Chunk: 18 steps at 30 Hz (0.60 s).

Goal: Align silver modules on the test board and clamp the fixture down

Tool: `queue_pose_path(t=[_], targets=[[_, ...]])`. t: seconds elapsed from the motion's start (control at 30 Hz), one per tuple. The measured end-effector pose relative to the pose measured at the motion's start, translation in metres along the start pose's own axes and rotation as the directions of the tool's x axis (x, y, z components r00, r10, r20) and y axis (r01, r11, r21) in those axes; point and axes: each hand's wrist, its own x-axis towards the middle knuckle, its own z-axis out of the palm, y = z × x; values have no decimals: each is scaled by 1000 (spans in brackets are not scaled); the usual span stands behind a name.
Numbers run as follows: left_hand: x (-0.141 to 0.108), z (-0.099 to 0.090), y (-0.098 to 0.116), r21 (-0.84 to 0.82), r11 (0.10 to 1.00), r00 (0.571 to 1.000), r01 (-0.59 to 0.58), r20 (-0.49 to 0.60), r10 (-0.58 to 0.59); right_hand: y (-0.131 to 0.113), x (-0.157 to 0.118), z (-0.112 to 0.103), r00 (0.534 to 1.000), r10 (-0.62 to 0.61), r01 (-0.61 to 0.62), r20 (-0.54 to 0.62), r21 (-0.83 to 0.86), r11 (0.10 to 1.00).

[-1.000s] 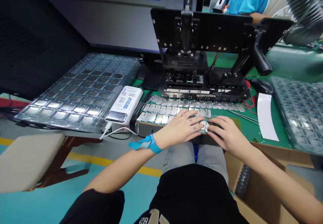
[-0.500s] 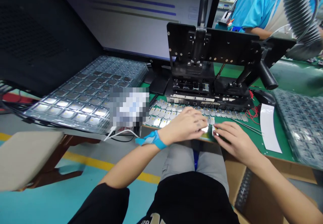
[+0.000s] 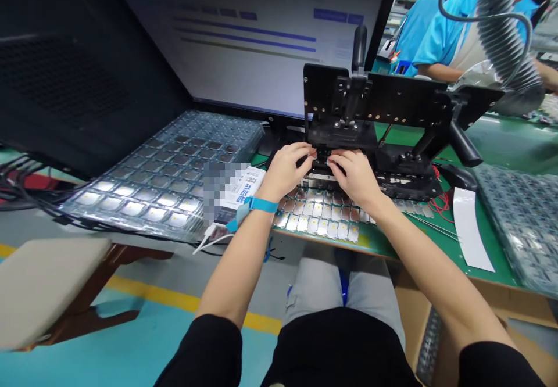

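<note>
My left hand (image 3: pixel 285 172) and my right hand (image 3: pixel 353 175) are raised together at the front of a black metal clamping test fixture (image 3: pixel 375 102). Their fingertips meet over its central nest (image 3: pixel 321 156), and whatever lies between them is hidden. Below the hands, rows of small silver modules (image 3: pixel 316 221) lie on the green work mat (image 3: pixel 379 242). A blue wrist strap (image 3: pixel 257 204) circles my left wrist.
Stacked clear blister trays of modules (image 3: pixel 165 172) lie at left, and more (image 3: pixel 518 218) at right. Tweezers (image 3: pixel 431 227), a white paper strip (image 3: pixel 471 230) and a black mouse (image 3: pixel 457 176) sit right of the fixture. A monitor (image 3: pixel 261 38) stands behind. A co-worker (image 3: pixel 453 32) sits beyond.
Both hands have moved forward from the module rows to the fixture's nest. The modules at the front of the mat now show, and the view has shifted slightly.
</note>
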Motion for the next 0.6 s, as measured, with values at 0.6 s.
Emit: queue_pose_path(t=[0.6], targets=[[-3,2,-3,-59,998,1000,5,31,-4,8,11,-5,994,43,-60,104,174,983]])
